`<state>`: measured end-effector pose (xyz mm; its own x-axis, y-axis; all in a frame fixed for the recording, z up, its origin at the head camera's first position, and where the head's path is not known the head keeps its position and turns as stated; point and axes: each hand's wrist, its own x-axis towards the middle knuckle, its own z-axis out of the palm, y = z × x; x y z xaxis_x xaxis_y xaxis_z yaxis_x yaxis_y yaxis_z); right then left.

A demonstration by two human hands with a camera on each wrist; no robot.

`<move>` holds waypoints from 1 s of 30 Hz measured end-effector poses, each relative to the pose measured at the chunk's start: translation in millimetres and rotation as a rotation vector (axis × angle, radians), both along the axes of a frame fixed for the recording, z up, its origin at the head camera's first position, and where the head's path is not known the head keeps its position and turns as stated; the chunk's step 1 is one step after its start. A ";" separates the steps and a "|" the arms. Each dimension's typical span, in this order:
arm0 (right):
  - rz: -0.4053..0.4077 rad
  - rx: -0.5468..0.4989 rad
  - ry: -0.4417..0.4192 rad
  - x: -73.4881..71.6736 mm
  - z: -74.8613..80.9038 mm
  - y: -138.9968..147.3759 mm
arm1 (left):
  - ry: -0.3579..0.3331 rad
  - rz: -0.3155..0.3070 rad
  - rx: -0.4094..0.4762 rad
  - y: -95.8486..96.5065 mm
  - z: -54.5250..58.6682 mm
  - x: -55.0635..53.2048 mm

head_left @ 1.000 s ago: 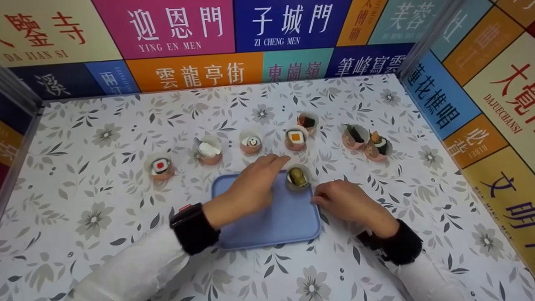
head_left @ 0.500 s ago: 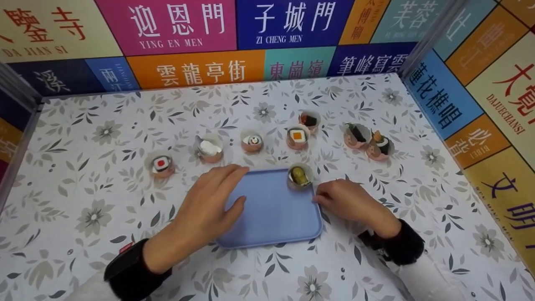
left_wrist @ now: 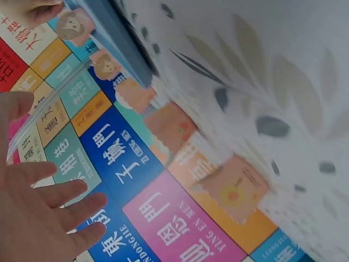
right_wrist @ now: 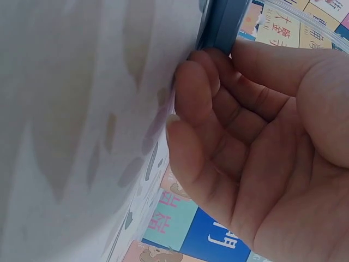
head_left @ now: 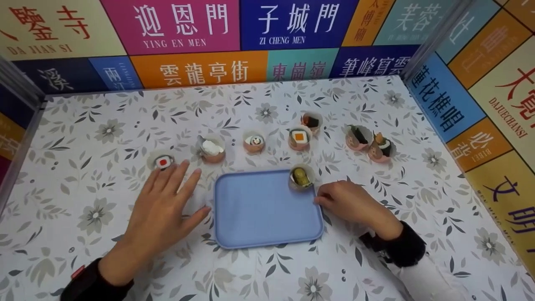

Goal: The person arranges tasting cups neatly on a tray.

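Observation:
With fingers spread, my left hand (head_left: 161, 209) hovers over the cloth left of the tray, palm down. Its fingertips are in front of the paper cup with a red-centred sushi roll (head_left: 163, 162), partly covering it; contact cannot be told. The left wrist view shows the same hand (left_wrist: 49, 207) with nothing in it. My right hand (head_left: 355, 205) holds the right rim of the blue tray (head_left: 263, 213); in the right wrist view its thumb and curled fingers (right_wrist: 202, 93) pinch the edge. A cup with a green-topped sushi piece (head_left: 301, 177) stands in the tray's far right corner.
Behind the tray stand cups holding a white-topped piece (head_left: 212, 149), a small roll (head_left: 254, 142), an orange-centred roll (head_left: 299, 137) and a dark piece (head_left: 311, 122). Two more cups (head_left: 356, 137) stand together at right. Printed panels (head_left: 200, 71) wall the table's back and right.
My left hand has drawn back from the tray, moving left to the cup with the red-centred roll, its fingers spreading. My right hand has stayed at the tray's rim.

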<state>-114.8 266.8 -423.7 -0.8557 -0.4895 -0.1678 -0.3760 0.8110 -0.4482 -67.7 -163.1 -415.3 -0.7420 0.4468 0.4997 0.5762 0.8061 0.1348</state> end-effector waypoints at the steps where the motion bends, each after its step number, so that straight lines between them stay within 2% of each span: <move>1: 0.000 -0.001 -0.003 0.1 0.0 0.0 | 0.009 0.015 -0.029 -5.0 -1.9 -1.0; 4: -0.003 -0.001 -0.007 0.2 0.0 0.2 | -0.013 0.058 -0.049 -18.0 -5.5 -5.0; 6: -0.008 0.004 -0.006 0.1 -0.4 0.6 | -0.078 0.101 -0.011 -24.6 -5.9 -10.0; 13: -0.012 0.017 -0.005 -0.1 -0.8 0.0 | -0.471 0.272 0.243 -42.3 -4.8 -33.8; 16: -0.011 0.016 -0.006 0.2 -0.5 -0.2 | -0.584 0.317 0.347 -47.7 -5.0 -43.3; 21: -0.010 0.017 0.000 0.3 -0.4 0.2 | -0.686 0.345 0.427 -53.1 -7.2 -61.1; 26: -0.010 0.018 0.001 0.3 -0.8 0.1 | -0.774 0.377 0.409 -55.2 -11.2 -74.6; 30: -0.006 0.023 0.008 0.2 -1.5 0.1 | -0.804 0.405 0.383 -55.5 -14.4 -80.2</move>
<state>-114.5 266.9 -425.2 -0.8600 -0.4805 -0.1717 -0.3749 0.8233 -0.4263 -147.9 -218.6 -429.7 -0.9864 -0.0042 -0.1643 -0.1131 0.7427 0.6600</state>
